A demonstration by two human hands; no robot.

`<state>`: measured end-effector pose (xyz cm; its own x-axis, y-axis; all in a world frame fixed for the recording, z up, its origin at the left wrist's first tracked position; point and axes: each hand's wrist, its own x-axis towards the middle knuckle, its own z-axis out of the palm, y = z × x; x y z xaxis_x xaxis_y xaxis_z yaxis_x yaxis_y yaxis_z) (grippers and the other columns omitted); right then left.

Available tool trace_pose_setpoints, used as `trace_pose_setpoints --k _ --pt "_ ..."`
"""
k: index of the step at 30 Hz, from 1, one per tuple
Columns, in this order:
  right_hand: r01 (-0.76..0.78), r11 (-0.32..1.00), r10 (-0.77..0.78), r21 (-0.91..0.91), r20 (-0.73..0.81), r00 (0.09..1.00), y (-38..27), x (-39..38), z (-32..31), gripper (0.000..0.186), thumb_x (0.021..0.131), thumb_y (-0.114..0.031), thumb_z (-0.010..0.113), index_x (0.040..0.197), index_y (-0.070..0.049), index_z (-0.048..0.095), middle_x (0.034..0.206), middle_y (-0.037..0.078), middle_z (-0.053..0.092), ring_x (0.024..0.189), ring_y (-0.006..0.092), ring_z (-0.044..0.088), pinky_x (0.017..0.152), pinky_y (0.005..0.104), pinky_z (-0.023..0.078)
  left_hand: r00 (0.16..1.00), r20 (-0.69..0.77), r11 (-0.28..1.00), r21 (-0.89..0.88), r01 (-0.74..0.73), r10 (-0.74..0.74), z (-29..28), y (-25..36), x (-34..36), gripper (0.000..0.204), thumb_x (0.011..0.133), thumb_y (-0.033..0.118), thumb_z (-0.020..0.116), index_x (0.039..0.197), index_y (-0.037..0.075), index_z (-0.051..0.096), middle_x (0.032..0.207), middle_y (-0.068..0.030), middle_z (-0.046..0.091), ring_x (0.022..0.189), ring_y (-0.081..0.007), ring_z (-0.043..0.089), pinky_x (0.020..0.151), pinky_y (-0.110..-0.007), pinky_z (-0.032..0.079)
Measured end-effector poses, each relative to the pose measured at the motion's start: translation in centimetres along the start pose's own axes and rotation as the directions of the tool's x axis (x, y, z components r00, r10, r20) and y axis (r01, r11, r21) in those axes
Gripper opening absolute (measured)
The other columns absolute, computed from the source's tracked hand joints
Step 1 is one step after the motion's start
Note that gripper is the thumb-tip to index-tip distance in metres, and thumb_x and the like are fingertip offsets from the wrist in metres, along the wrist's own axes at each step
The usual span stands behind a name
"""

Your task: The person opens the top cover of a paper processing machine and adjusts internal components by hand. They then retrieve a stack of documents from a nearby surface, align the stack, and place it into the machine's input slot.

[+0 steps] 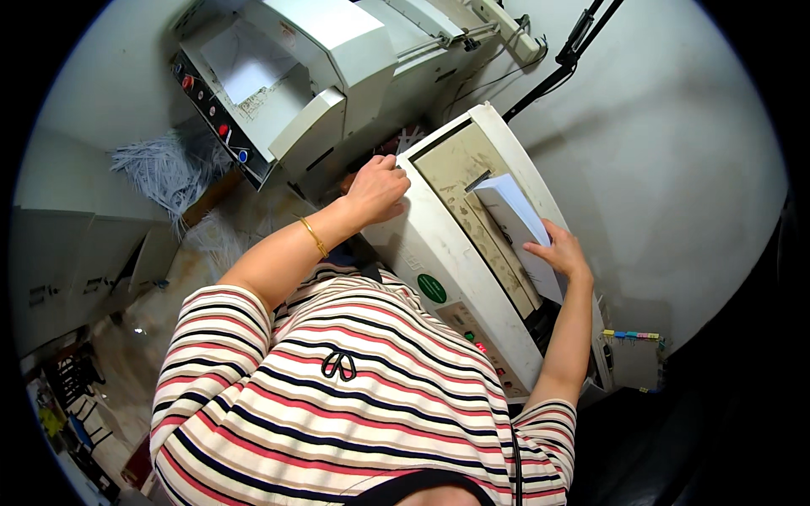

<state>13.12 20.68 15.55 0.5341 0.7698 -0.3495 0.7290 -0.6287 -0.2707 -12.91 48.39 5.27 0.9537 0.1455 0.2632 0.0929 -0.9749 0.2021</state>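
A thick stack of white paper (516, 221) stands on edge, slightly tilted, in the long slot of a white binding machine (434, 244). My right hand (561, 253) grips the stack near its right end, thumb on the near face and fingers behind it. Over the machine's far left corner, my left hand (378, 190) is closed with its fingers curled; what lies under them, if anything, is hidden. The beige top plate (451, 160) around the slot is marked with dark stains. On the machine's front, a small control panel (477, 337) shows lit red and green lights.
Another machine (337, 42), with coloured buttons and a sheet of paper (249, 63) on its bed, stands at the far left. Shredded paper strips (160, 173) are heaped beside it. A black jointed arm (565, 63) rises by the wall. Cabinets (93, 261) line the left.
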Motion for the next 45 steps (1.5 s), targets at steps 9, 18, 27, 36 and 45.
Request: trace_pose_setpoints --k 9,18,27,36,45 --pt "-0.019 1.000 0.019 -0.002 0.018 1.000 -0.4 0.1 0.0 0.061 0.070 -0.035 0.078 0.123 -0.013 0.058 0.104 0.018 0.066 0.096 0.0330 0.063 0.084 0.0399 0.049 0.998 0.011 0.998 -0.002 0.058 -0.058 0.2 0.5 -0.4 0.027 0.068 0.031 0.072 0.066 0.005 0.069 0.084 -0.0036 0.062 0.089 -0.0236 0.052 0.081 -0.035 0.043" --pt "-0.006 1.000 0.006 0.006 0.008 1.000 -0.1 0.1 0.2 0.061 0.069 -0.036 0.078 0.122 -0.012 0.059 0.104 0.018 0.066 0.096 0.0327 0.063 0.084 0.0395 0.049 0.998 0.030 0.999 0.006 0.054 -0.054 0.3 0.5 -0.3 0.027 0.068 0.032 0.073 0.066 0.005 0.071 0.084 -0.0043 0.063 0.090 -0.0234 0.052 0.081 -0.035 0.043" --pt "-0.036 0.999 0.036 -0.009 0.026 0.999 -1.0 0.1 -0.2 0.061 0.069 -0.034 0.079 0.122 -0.013 0.058 0.105 0.017 0.066 0.097 0.0322 0.063 0.084 0.0392 0.049 0.996 0.057 0.998 0.013 0.064 -0.065 0.4 0.4 -0.3 0.030 0.069 0.033 0.073 0.069 0.003 0.071 0.086 -0.0050 0.063 0.092 -0.0239 0.053 0.082 -0.034 0.043" --pt "-0.067 0.998 0.067 0.012 0.036 0.997 -1.1 0.1 -0.3 0.061 0.069 -0.033 0.079 0.123 -0.012 0.058 0.105 0.018 0.066 0.097 0.0325 0.063 0.084 0.0387 0.049 0.997 0.061 0.999 -0.005 0.053 -0.052 0.2 0.2 -0.3 0.032 0.067 0.035 0.074 0.070 0.004 0.071 0.088 -0.0051 0.063 0.093 -0.0235 0.053 0.081 -0.034 0.043" --pt "-0.073 0.997 0.073 -0.010 0.024 0.997 -0.8 0.1 -0.2 0.062 0.069 -0.034 0.079 0.123 -0.011 0.058 0.106 0.019 0.066 0.097 0.0333 0.063 0.084 0.0393 0.049 0.997 0.056 0.999 0.015 0.045 -0.046 0.3 0.3 -0.3 0.031 0.068 0.035 0.073 0.069 0.004 0.071 0.089 -0.0049 0.063 0.093 -0.0230 0.052 0.081 -0.034 0.043"
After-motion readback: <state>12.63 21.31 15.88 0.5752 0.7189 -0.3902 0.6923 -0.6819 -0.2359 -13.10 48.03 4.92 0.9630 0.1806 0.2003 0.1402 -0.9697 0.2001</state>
